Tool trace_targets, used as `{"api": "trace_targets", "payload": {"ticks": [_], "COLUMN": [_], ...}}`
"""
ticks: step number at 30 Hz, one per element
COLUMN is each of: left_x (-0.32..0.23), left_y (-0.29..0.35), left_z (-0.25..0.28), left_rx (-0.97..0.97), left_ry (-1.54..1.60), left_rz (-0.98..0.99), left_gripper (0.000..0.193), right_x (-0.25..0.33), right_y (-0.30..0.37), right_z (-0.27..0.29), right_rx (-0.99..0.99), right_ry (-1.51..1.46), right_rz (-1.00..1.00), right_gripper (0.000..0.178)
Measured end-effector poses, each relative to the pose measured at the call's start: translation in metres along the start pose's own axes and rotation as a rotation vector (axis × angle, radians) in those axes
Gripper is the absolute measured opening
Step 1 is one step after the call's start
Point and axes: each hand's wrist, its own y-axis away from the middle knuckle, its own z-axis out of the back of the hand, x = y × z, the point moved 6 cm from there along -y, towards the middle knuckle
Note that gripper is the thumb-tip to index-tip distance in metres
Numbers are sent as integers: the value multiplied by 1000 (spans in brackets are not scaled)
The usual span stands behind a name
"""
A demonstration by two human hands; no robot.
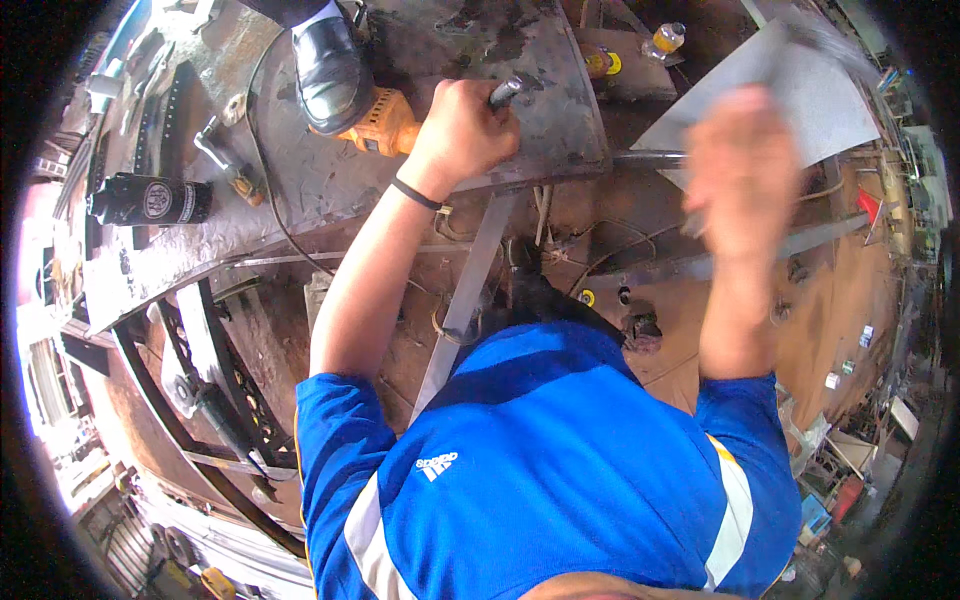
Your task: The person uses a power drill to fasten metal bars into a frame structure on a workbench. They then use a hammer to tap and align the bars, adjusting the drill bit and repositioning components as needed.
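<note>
Well, the left hand (466, 128) is wrapped round a dark rod (508, 92), probably stiff and weighty, best gripped mid-shaft; the blurred right hand's (745, 160) hold I can't tell.

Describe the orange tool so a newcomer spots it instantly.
Start at the big metal sheet across the top, then find the black shoe over it. Between the shoe's toe and the left hand is the orange tool. Its bright, slotted housing sets it apart from the black bottle farther left.
</note>
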Motion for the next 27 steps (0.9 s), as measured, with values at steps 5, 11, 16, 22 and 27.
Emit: {"api": "trace_targets", "payload": {"ticks": [5,11,16,22,27], "left_x": [5,11,22,36,30], "left_y": [-2,9,32,49,36], "left_z": [7,2,23,68,53], "left_rx": [-23,-16,-160,-388,-339], "left_ry": [20,-100,77,1084,1200], "left_rz": [53,98,129,341,354], "left_gripper": [19,12,27,48,52], "right_x": [-13,-38,6,39,-7], "right_y": [-19,-8,-41,-36,-28], "right_z": [-23,-75,-7,36,13], "right_rx": [106,338,244,92,169], "right_ry": [86,372,-36,-486,-541], "right_rz": [-18,155,-175,115,14], "right_gripper": [51,53,46,35,32]}}
